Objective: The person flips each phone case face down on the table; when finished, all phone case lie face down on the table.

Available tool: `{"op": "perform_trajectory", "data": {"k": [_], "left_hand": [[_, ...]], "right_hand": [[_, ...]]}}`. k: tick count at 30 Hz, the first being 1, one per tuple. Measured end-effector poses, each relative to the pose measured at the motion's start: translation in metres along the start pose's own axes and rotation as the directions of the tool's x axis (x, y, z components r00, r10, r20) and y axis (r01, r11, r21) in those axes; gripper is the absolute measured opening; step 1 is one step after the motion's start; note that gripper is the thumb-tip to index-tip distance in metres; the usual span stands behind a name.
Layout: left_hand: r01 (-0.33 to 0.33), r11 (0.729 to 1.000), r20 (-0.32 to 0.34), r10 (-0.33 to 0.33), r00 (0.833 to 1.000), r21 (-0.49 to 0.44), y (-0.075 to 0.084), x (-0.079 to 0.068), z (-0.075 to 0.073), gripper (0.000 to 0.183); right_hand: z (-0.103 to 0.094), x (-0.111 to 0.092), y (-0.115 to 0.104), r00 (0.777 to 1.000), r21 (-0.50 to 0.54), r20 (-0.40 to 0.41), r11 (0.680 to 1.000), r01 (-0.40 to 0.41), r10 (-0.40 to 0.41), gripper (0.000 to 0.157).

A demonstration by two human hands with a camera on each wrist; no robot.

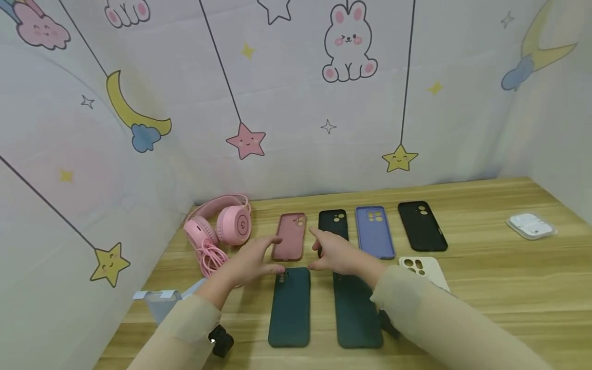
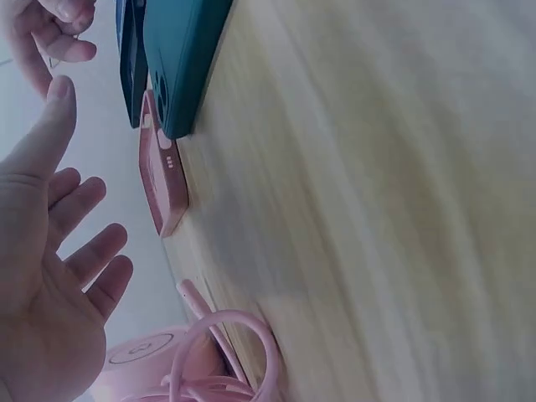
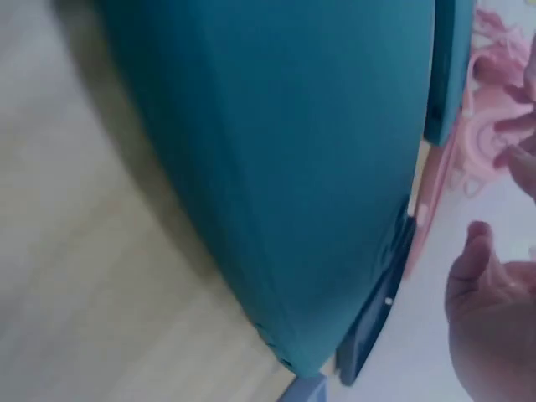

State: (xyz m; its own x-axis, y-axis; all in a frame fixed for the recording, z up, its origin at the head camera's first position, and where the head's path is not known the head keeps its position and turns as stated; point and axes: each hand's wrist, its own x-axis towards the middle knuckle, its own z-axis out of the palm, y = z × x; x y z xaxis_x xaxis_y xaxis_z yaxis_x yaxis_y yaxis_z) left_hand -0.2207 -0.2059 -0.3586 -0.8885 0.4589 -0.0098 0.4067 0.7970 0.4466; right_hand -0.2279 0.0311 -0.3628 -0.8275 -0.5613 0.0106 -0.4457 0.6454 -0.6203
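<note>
My left hand (image 1: 253,261) is held above the near edge of the pink phone case (image 1: 290,239), thumb and fingers spread and holding nothing. Facing it, my right hand (image 1: 341,253) hovers over the front of a black phone case (image 1: 330,221), partly covering it, also with nothing in its grasp. Just below the hands lie two dark green phone cases, the left one (image 1: 290,311) in full view and the right one (image 1: 356,313) partly behind my right forearm. In the left wrist view the left palm (image 2: 54,276) shows with its fingers apart.
Pink headphones (image 1: 233,226) with a coiled cable stand at the back left. Further right are a purple case (image 1: 375,234), another black case (image 1: 423,226), a cream case (image 1: 430,270) and boxed white earphones (image 1: 531,226). A translucent bluish object (image 1: 159,303) is beside my left sleeve.
</note>
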Motion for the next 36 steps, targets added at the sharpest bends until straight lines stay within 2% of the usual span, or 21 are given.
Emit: {"op": "perform_trajectory", "data": {"k": [4,10,15,22,28,32,36], "left_hand": [[0.027,0.999,-0.011,-0.027,1.000,-0.025,-0.004,0.009,-0.002,0.062],[0.044,0.996,0.010,-0.043,0.999,-0.074,-0.008,0.023,-0.005,0.059],[0.080,0.994,0.012,-0.079,0.997,-0.072,-0.012,0.030,-0.005,0.054],[0.120,0.987,0.048,-0.115,0.992,-0.110,-0.014,0.034,0.002,0.056],[0.161,0.976,0.039,-0.157,0.987,-0.146,-0.013,0.033,0.007,0.055],[0.163,0.977,0.029,-0.161,0.987,-0.138,-0.016,0.034,0.009,0.056],[0.135,0.983,0.029,-0.133,0.991,-0.124,-0.016,0.035,0.010,0.056]], "right_hand": [[-0.003,0.010,-0.001,1.000,-0.017,-0.005,1.000,-0.020,0.020,0.083],[-0.005,0.022,-0.008,0.997,0.027,-0.004,0.996,-0.082,0.082,0.081],[-0.005,0.032,-0.014,0.997,0.005,-0.017,0.997,-0.074,0.074,0.073],[0.004,0.035,-0.008,0.989,-0.032,0.012,0.989,-0.144,0.145,0.082],[0.011,0.036,-0.002,0.992,-0.085,-0.010,0.988,-0.127,0.127,0.081],[0.013,0.039,-0.002,0.994,-0.125,-0.034,0.987,-0.106,0.102,0.081],[0.015,0.042,-0.001,0.992,-0.176,-0.027,0.977,-0.123,0.120,0.079]]}}
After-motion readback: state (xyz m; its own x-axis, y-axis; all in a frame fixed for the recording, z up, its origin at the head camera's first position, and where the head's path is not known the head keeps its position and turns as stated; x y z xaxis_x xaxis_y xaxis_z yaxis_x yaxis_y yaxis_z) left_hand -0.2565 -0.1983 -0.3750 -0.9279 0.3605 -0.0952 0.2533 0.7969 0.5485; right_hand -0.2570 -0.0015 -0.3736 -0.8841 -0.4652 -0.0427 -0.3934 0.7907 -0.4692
